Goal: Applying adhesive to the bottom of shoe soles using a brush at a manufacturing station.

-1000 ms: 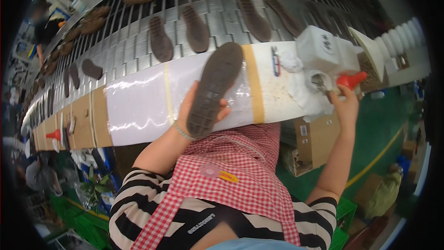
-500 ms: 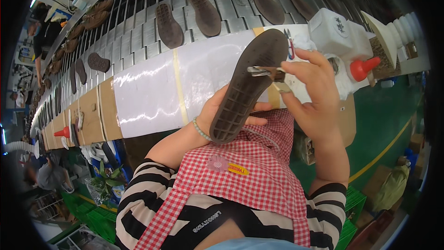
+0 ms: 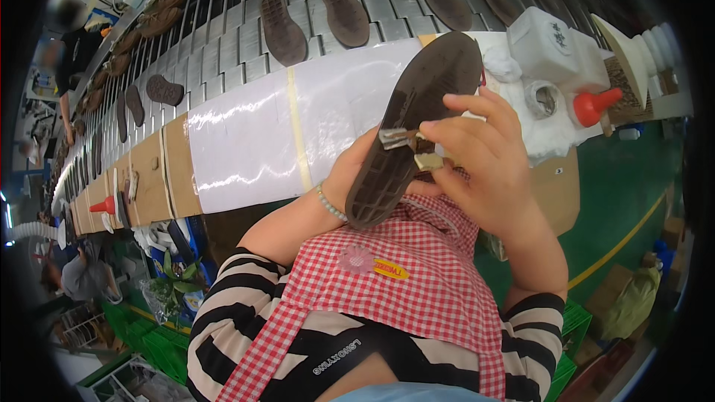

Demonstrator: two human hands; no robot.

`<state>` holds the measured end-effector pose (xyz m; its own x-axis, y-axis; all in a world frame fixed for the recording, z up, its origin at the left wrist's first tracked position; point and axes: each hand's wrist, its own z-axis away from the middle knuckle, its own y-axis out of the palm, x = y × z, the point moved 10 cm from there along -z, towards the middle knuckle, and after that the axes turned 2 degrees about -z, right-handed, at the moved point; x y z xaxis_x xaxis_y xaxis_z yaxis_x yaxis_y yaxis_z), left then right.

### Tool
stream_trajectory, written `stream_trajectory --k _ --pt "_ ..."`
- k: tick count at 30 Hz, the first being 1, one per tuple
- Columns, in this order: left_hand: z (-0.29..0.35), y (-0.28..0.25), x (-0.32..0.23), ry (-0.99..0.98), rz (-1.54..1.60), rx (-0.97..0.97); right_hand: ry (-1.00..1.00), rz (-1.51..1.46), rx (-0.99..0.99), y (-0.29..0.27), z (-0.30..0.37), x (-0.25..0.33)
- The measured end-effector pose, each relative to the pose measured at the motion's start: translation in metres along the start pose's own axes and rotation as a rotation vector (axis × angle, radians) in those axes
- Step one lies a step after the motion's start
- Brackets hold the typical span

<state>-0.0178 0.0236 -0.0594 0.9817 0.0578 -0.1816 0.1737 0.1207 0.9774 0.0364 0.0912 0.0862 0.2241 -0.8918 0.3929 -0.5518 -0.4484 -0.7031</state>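
Observation:
My left hand (image 3: pixel 348 167) is closed around a dark brown shoe sole (image 3: pixel 438 67), mostly from behind, with its fingertips showing past the right edge. The sole is tilted, and its grid-patterned hollow side faces me. In my right hand (image 3: pixel 488 167), thumb and fingers pinch a small brush-like tool (image 3: pixel 397 138) with a ragged grey-white tip and a pale, blocky part. The tip lies over the middle of the sole; whether it touches I cannot tell. Behind the sole's upper end, a bit of red handle peeks out.
Beyond the white-covered bench (image 3: pixel 242 138) runs a slatted metal conveyor (image 3: pixel 383 30) bearing several soles and shoes. A white plastic jug (image 3: pixel 540 45), an open jar (image 3: pixel 544 99) and a red-nozzled bottle (image 3: pixel 596 108) stand at right. Another person (image 3: pixel 74 56) is by the conveyor, far left.
My right hand has moved left with the tool, further over the sole. The sole has shifted slightly up and right, now hiding most of the red-handled snips behind it.

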Motion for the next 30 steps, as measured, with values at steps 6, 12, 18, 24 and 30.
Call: stream_trajectory --k 6,12,18,24,30 --pt "-0.004 -0.007 -0.007 0.101 -0.007 -0.159 0.013 -0.061 0.083 0.019 0.008 0.011" --pt "-0.008 -0.028 -0.018 0.158 -0.074 -0.279 0.003 -0.149 0.146 0.032 0.013 0.021" --pt "-0.016 -0.024 -0.015 0.127 0.039 -0.136 -0.049 -0.205 0.170 0.036 0.015 0.029" --pt "-0.016 -0.027 -0.007 0.050 0.095 -0.143 -0.113 -0.162 0.257 0.037 0.017 0.035" --pt "-0.015 -0.009 0.007 -0.078 0.213 -0.100 -0.166 -0.110 0.322 0.033 0.016 0.039"
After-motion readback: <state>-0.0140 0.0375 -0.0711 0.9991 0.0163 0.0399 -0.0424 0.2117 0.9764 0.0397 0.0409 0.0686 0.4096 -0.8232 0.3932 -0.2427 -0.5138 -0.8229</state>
